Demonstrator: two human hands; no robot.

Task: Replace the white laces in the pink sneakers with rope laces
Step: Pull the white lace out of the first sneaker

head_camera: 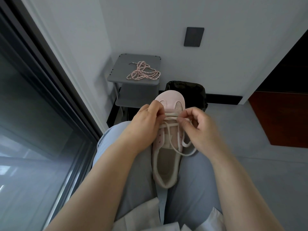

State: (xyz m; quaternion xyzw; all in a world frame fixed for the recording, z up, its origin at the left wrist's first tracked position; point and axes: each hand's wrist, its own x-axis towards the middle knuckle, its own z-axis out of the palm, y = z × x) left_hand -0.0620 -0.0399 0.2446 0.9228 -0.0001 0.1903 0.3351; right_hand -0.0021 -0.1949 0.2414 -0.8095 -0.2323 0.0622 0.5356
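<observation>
A pale pink suede-and-mesh sneaker (170, 100) lies on the person's light blue trousers (120, 144), toe pointing away. At its left eyelets the left hand (146, 120) pinches the flat white lace (171, 116). At its right eyelets the right hand (198, 124) pinches the same lace. Beyond the toe, pink-and-white rope laces (143, 73) lie heaped on a grey shelf (126, 64).

We note soft, dim daylight from the window (25, 114) at nine o'clock; hazy glare there; edges bow; right hand (198, 124) slightly blurred.
</observation>
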